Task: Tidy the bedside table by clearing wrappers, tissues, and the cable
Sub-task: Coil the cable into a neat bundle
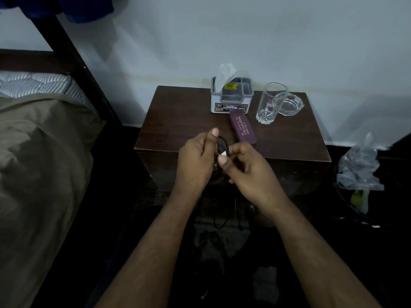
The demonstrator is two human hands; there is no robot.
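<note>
While both the left hand (196, 158) and right hand (246, 167) pinch the cable (223, 146) before the bedside table (178, 121), its dangling slack could slip loose and uncoil.

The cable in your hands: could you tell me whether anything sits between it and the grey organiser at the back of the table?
Yes. The purple spectacle case lies on the table between the cable, held by the left hand and right hand, and the grey organiser. Lifted over it, nothing else visibly blocks the way.
</note>
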